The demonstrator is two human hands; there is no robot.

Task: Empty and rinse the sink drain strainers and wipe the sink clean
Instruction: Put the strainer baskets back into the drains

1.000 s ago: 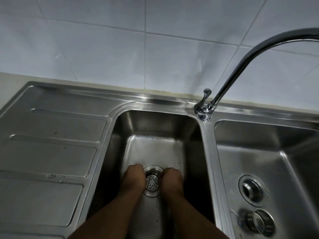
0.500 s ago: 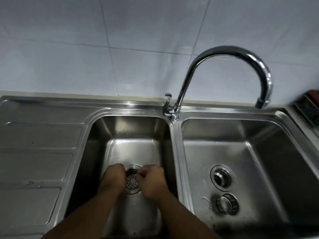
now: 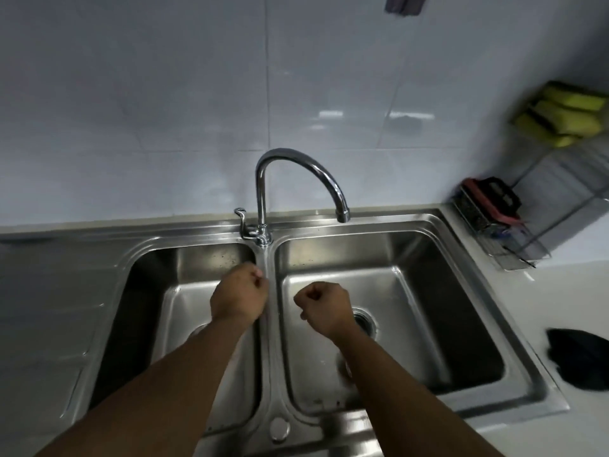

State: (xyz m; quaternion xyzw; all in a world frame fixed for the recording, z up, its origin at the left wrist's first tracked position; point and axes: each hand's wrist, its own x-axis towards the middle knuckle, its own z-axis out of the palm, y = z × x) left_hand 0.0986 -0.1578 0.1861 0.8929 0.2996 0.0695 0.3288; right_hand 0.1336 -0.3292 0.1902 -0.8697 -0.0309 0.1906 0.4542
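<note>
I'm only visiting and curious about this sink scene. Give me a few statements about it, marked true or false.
1. The left hand and the right hand are both curled into fists, with nothing visible in them. True.
2. Water is running from the faucet. False: no stream shows below its spout.
3. The faucet's spout hangs over the right basin. True.
4. A dark cloth lies inside the right basin. False: it lies on the counter, outside the basin.
</note>
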